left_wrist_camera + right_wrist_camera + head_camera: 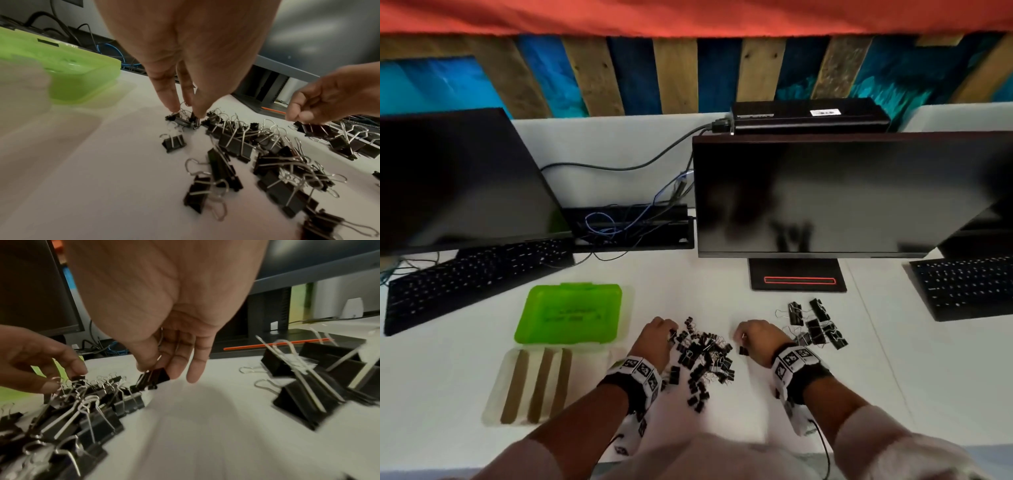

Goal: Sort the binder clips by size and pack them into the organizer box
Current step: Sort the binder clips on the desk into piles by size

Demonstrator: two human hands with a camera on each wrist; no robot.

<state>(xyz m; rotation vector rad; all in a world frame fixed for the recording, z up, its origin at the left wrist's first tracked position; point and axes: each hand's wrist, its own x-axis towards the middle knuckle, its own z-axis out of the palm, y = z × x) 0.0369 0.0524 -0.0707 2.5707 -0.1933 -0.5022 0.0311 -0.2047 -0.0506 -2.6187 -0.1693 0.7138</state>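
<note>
A heap of small and medium black binder clips (702, 359) lies on the white desk between my hands. Several large clips (815, 325) sit apart on the right. The organizer box lies open on the left, with its green lid (568, 313) behind and its clear divided base (534, 387) in front. My left hand (186, 113) reaches down at the heap's far left edge and pinches a small clip (180, 121) by its wire handles. My right hand (156, 369) pinches a medium clip (154, 378) between thumb and fingers just above the desk, beside the heap's right edge.
Two dark monitors (842, 195) stand behind the work area, the right one on a black foot (798, 274) just beyond the clips. Keyboards (469, 277) lie at far left and far right. Cables (619, 222) run along the back.
</note>
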